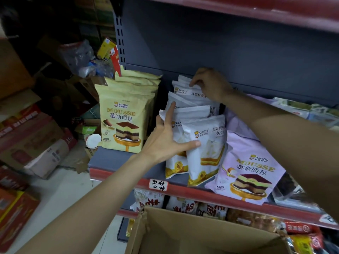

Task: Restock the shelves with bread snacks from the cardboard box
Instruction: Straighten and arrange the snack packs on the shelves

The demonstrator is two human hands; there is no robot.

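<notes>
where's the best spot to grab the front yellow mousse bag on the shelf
Probably the flat sealed top edge of the front yellow bag, pinched from above and in front: it stands upright, its top is uncovered, and more bags crowd close behind it.

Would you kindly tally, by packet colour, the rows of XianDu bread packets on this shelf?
Yellow rows: 1
White rows: 1
Lilac rows: 1
Total: 3
Packets further right are too blurred to sort.
</notes>
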